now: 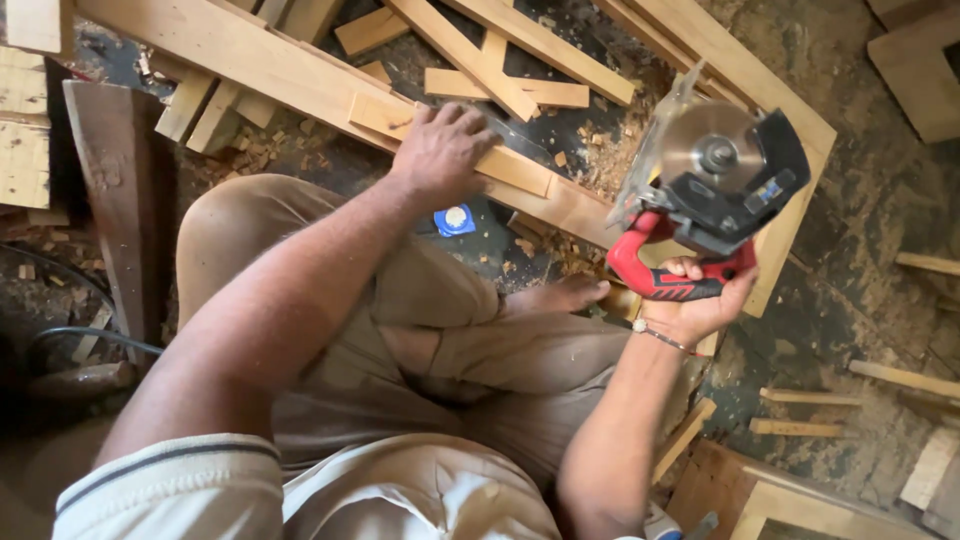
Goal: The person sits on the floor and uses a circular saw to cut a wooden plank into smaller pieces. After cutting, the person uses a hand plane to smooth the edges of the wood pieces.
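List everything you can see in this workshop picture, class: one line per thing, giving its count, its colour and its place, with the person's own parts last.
Circular saw: one, red handle, black guard, silver blade; lifted at the right.
Long wooden board: one, pale; across the floor under the left hand.
Short wood block: one, pale; on the board.
Wood offcuts: many, pale; scattered on the floor.
Round blue object: one; on the floor by the knee.
Dark plank: one, brown; at the left.
Cable: one, black; lower left.
Bare foot: one; below the saw.
Left hand: pressing the board.
Right hand: gripping the saw's handle.
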